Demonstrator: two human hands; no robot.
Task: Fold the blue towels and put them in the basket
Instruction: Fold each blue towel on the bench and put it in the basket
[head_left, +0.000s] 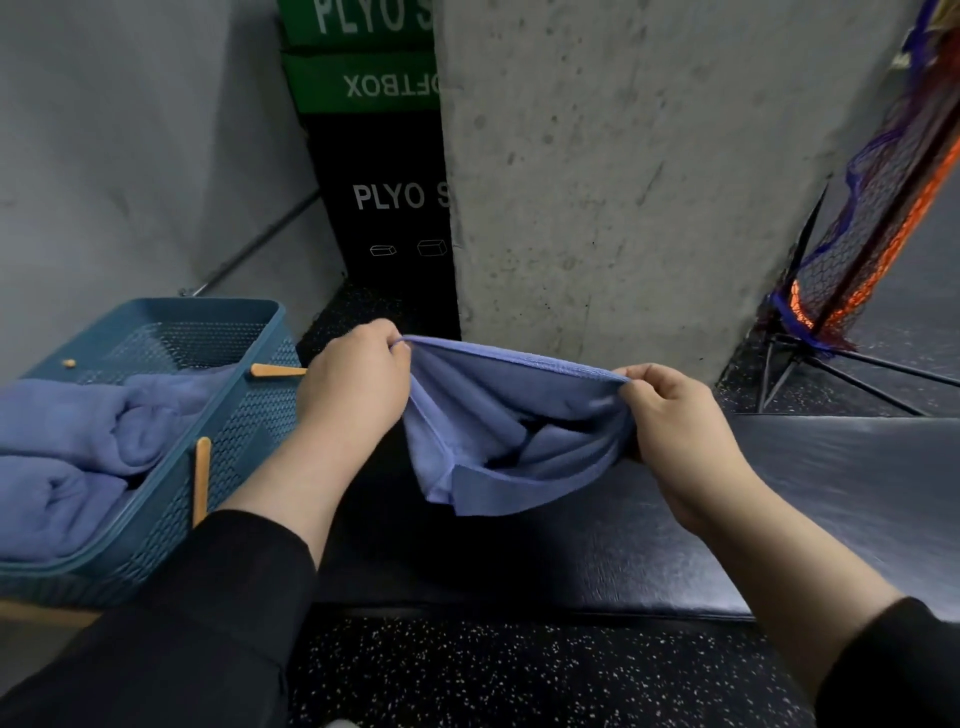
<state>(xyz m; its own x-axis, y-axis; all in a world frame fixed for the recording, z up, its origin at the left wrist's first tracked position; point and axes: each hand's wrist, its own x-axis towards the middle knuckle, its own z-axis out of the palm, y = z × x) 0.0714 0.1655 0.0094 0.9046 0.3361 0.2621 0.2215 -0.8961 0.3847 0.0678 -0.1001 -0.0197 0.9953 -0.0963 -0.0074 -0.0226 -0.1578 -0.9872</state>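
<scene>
Two hands, left hand (358, 374) and right hand (670, 415), set apart, each pinch top edge of soft blue cloth towel (514, 436), hanging slack between them above dark padded desk (571, 561), likely squaring for fold; teal perforated plastic basket (249, 415) beside left hand holds rolled blue towels (78, 441).

Two bare hands: left hand (358, 382), right hand (670, 410). No gloves, rings or watch visible. Forearms bare. Black long sleeves (208, 597), plain fabric, pushed up both arms; no markings or logos.
</scene>
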